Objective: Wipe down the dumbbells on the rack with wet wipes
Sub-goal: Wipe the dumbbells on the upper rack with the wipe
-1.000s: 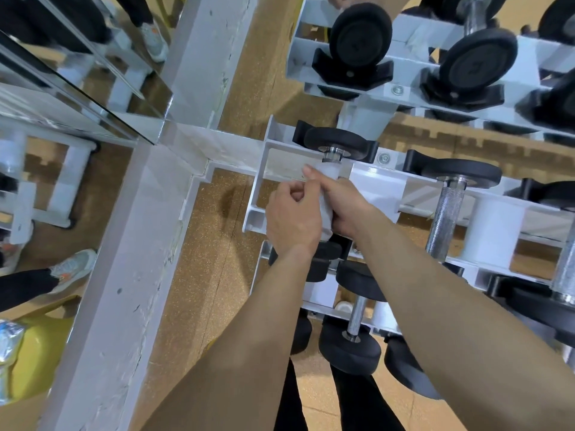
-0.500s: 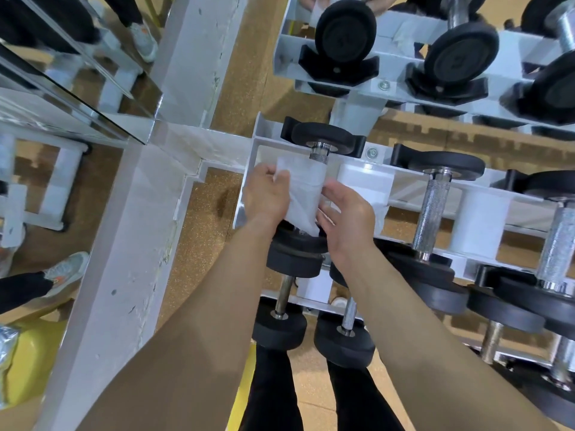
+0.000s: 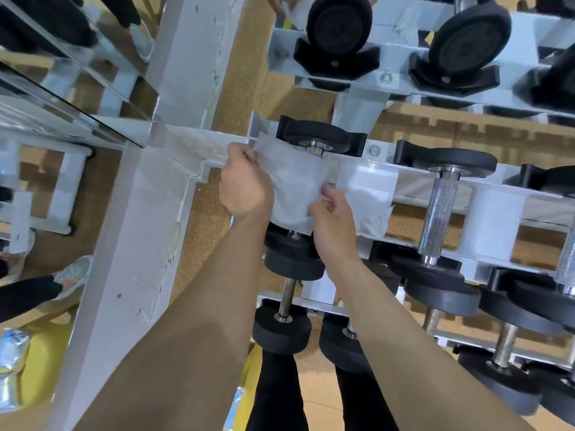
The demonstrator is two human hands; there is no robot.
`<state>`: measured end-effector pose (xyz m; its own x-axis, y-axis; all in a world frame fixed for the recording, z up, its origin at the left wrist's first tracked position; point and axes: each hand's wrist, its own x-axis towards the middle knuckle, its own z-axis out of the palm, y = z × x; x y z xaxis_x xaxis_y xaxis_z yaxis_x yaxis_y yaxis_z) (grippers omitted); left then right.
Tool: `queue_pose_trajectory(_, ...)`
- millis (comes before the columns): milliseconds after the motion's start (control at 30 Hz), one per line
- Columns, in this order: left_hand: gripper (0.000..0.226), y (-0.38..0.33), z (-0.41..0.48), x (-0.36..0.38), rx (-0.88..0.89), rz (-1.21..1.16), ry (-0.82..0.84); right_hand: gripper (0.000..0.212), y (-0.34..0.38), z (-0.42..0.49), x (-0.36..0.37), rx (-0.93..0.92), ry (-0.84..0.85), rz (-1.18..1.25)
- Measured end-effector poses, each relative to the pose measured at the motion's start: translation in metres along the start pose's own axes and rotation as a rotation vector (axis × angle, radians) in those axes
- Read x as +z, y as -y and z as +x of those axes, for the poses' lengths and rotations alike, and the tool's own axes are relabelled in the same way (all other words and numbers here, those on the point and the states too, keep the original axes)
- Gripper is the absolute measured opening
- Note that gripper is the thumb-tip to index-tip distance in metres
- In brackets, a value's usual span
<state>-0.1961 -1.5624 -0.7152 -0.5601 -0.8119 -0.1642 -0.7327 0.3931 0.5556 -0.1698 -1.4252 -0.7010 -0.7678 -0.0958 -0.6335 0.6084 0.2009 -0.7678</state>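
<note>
While I am watching from afar, two hands are pinching one wet wipe (image 3: 292, 185), left hand (image 3: 245, 186) at its left edge, right hand (image 3: 334, 225) at its lower corner, draping it over the leftmost middle-tier dumbbell (image 3: 320, 136) on the rack (image 3: 378, 157).

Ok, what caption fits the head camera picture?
Left hand and right hand hold a wet wipe over a racked dumbbell.
</note>
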Motion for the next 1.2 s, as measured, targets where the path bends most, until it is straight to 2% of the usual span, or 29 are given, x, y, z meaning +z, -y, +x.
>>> queue_pose_trajectory(133, 0.023, -0.006, -0.007, -0.002, 0.124, 0.157, 0.133, 0.032, -0.003, 0.001, -0.001, 0.006, -0.033, 0.025)
queue_pose_trajectory(233, 0.031, -0.011, -0.014, -0.006, 0.103, 0.114, 0.201, 0.024, -0.002, 0.002, -0.007, 0.026, -0.147, 0.056)
queue_pose_trajectory(333, 0.041, -0.008, -0.028, -0.018, 0.172, 0.002, 0.120, 0.011, 0.005, -0.001, -0.016, 0.018, -0.205, 0.138)
queue_pose_trajectory(400, 0.038, -0.008, -0.043, -0.026, 0.213, -0.041, 0.033, 0.009, 0.013, -0.002, -0.022, -0.006, -0.214, 0.224)
queue_pose_trajectory(433, 0.033, -0.010, -0.050, -0.028, 0.167, -0.085, 0.079, 0.014, 0.017, -0.002, -0.026, -0.012, -0.222, 0.276)
queue_pose_trajectory(500, 0.028, -0.016, -0.058, -0.022, -0.019, -0.267, 0.326, 0.016, 0.023, -0.001, -0.032, -0.009, -0.236, 0.404)
queue_pose_trajectory(533, 0.034, -0.017, -0.058, -0.016, -0.092, -0.343, 0.455, 0.013, 0.024, 0.000, -0.035, -0.007, -0.243, 0.437)
queue_pose_trajectory(600, 0.053, -0.022, -0.056, -0.009, -0.164, -0.408, 0.617, 0.013, 0.025, -0.001, -0.038, -0.010, -0.262, 0.380)
queue_pose_trajectory(667, 0.062, -0.026, -0.051, -0.003, -0.183, -0.408, 0.672, 0.016, 0.020, -0.004, -0.037, 0.002, -0.271, 0.197)
queue_pose_trajectory(767, 0.045, -0.031, -0.047, 0.009, -0.138, -0.321, 0.683, 0.029, 0.006, -0.011, -0.026, 0.011, -0.346, 0.021)
queue_pose_trajectory(833, 0.035, -0.035, -0.044, 0.016, -0.162, -0.354, 0.652, 0.030, -0.002, -0.017, -0.010, 0.009, -0.375, 0.046)
queue_pose_trajectory(900, 0.026, -0.040, -0.037, 0.017, -0.235, -0.430, 0.697, 0.028, -0.007, -0.019, 0.008, 0.018, -0.403, 0.092)
queue_pose_trajectory(1033, 0.026, -0.046, -0.015, 0.011, -0.341, -0.591, 0.965, 0.021, -0.011, -0.015, 0.030, 0.002, -0.520, 0.062)
queue_pose_trajectory(1100, 0.025, -0.048, -0.009, 0.011, -0.350, -0.621, 1.023, 0.021, -0.014, -0.013, 0.032, -0.028, -0.551, 0.022)
queue_pose_trajectory(1200, 0.027, -0.041, -0.014, 0.009, -0.328, -0.630, 1.018, 0.023, -0.018, -0.014, 0.032, -0.115, -0.586, -0.050)
